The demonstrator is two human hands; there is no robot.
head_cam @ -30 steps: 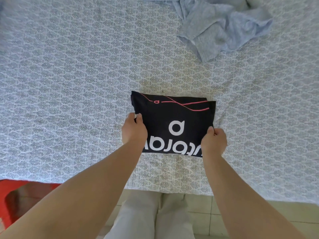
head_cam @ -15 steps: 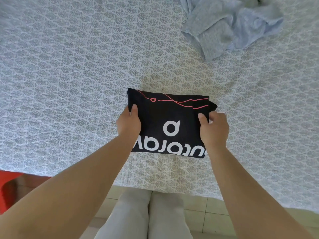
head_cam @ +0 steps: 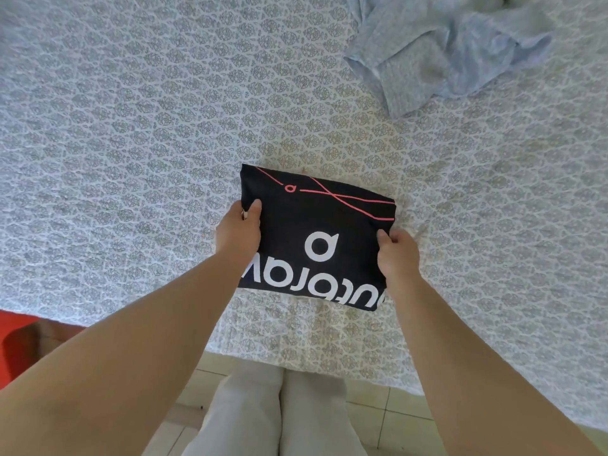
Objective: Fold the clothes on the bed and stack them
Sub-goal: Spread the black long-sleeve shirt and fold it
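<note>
Folded black shirt gripped at both sides on the bed

The bed (head_cam: 131, 126) carries a crumpled blue garment (head_cam: 444, 51) far off, unfolded; the black shirt (head_cam: 316, 238) lies near its front edge, left hand (head_cam: 238, 232) and right hand (head_cam: 398, 255) pinching opposite edges, likely to lift it flat.

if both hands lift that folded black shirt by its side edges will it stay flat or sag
The folded black cloth shirt with white lettering would probably sag in the middle: it is soft fabric, held only where the left hand and right hand grip its sides. Its layers may slip apart, since nothing pins the fold. It looks light, barely denting the patterned bedsheet.
</note>
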